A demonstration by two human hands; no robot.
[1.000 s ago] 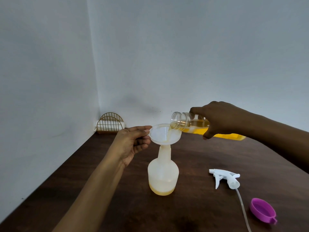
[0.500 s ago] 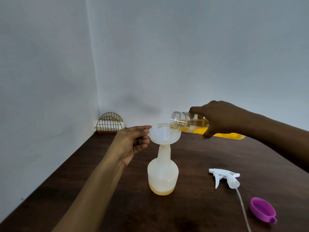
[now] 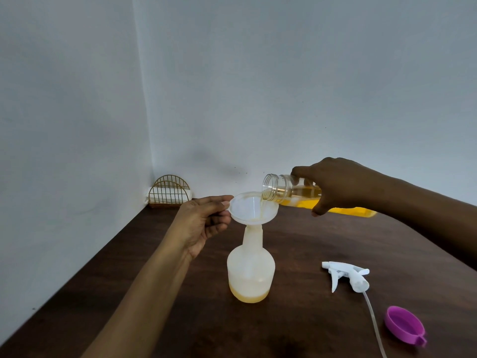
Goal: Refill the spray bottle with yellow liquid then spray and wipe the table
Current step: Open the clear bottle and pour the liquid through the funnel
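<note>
1. the spray bottle (image 3: 251, 270) is standing upright on the dark table (image 3: 296, 319), below and between both hands.
2. the left hand (image 3: 201, 223) is pinching the rim tab of the funnel (image 3: 254, 208) sitting in the bottle's neck.
3. the right hand (image 3: 340, 184) is gripping a clear refill bottle (image 3: 289, 189) – tilted, its mouth over the funnel, yellow liquid trickling in.
4. the spray bottle is translucent white – a shallow yellow layer is lying at its base.
</note>
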